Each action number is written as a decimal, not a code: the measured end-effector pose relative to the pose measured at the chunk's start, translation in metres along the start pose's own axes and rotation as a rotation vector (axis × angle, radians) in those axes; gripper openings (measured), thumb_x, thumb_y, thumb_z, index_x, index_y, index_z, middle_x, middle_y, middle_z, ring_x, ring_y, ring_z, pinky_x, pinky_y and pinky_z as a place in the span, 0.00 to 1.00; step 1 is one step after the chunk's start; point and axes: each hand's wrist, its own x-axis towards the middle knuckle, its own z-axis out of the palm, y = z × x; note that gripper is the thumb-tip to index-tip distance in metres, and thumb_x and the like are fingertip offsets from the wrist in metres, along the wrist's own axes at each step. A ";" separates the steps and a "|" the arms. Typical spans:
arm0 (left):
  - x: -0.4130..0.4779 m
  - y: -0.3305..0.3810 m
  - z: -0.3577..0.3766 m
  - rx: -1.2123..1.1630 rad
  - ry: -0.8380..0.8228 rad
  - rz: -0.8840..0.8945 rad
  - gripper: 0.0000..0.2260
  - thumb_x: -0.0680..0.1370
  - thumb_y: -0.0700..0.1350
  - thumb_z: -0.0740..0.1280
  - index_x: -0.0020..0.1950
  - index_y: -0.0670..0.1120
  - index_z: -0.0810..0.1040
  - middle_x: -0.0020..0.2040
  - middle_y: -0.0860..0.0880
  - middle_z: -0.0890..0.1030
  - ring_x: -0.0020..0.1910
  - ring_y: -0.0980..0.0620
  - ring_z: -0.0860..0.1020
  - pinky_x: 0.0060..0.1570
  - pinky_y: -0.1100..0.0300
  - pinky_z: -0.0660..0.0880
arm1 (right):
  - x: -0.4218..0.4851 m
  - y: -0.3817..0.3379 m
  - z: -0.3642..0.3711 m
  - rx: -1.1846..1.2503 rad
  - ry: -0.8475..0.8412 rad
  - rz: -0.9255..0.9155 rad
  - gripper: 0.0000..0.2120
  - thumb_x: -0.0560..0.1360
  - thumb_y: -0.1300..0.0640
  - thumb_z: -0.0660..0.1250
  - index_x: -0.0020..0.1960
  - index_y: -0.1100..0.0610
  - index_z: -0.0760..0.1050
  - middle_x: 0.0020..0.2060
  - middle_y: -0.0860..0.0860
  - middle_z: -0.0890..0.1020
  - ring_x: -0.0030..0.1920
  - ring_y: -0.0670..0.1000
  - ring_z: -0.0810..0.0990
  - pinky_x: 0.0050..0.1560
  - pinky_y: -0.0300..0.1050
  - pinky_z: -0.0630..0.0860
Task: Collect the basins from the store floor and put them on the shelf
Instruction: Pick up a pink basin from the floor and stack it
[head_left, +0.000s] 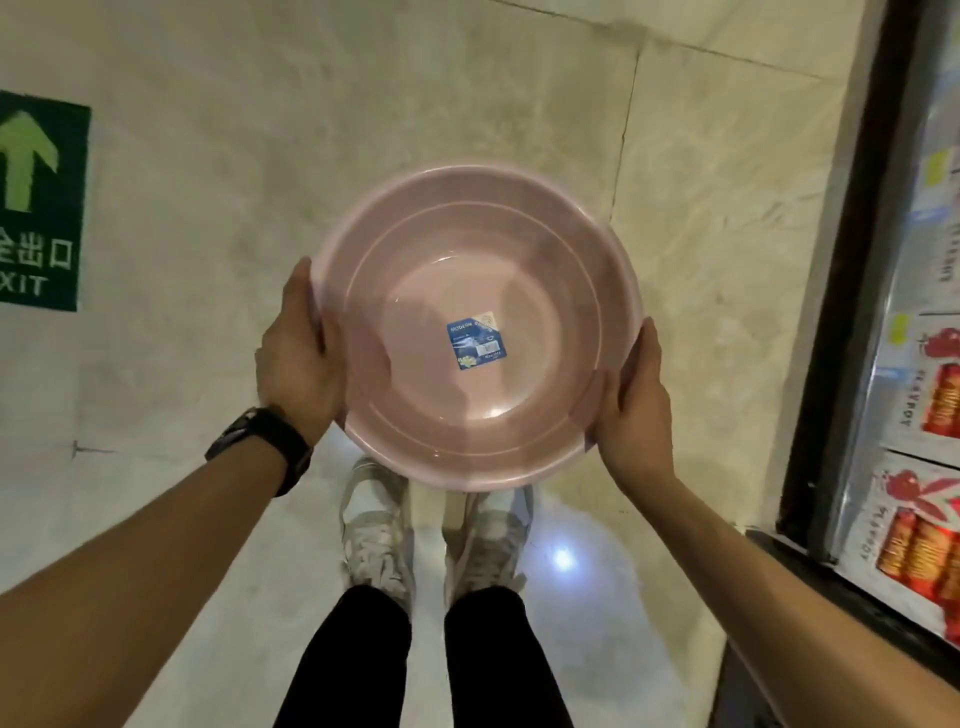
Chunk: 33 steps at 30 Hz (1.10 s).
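Observation:
A round pink basin (415, 270) with a blue label in its bottom is held level above the tiled floor, open side up. My left hand (298, 353) grips its left rim and wears a black watch at the wrist. My right hand (631, 400) grips the right rim. The basin hangs above my two feet in pale sneakers. No other basin shows in this view.
A shelf unit (831, 322) with a dark frame runs down the right edge, holding red-and-white packaged goods (930, 405). A green exit sign with an arrow (39, 202) is stuck to the floor at the left. Beige marble tiles (260, 130) stretch ahead.

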 end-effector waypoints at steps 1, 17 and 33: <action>0.004 -0.004 0.009 0.001 0.004 -0.014 0.23 0.83 0.55 0.56 0.79 0.55 0.58 0.60 0.45 0.82 0.56 0.37 0.80 0.49 0.52 0.70 | 0.009 0.008 0.007 -0.006 -0.005 -0.001 0.32 0.80 0.45 0.53 0.79 0.53 0.47 0.45 0.51 0.82 0.34 0.52 0.80 0.38 0.48 0.75; 0.015 -0.060 0.057 0.153 -0.118 -0.077 0.27 0.83 0.50 0.58 0.81 0.56 0.51 0.63 0.40 0.70 0.46 0.35 0.76 0.47 0.43 0.74 | 0.043 0.061 0.074 -0.115 0.003 0.061 0.31 0.81 0.53 0.54 0.79 0.43 0.43 0.57 0.39 0.73 0.49 0.45 0.74 0.48 0.46 0.71; 0.025 -0.059 0.021 0.709 -0.433 -0.018 0.41 0.77 0.60 0.66 0.81 0.53 0.44 0.68 0.40 0.63 0.65 0.40 0.67 0.47 0.45 0.73 | 0.054 0.053 0.052 -0.427 -0.196 0.147 0.30 0.81 0.48 0.51 0.79 0.44 0.42 0.59 0.57 0.71 0.51 0.61 0.76 0.48 0.54 0.74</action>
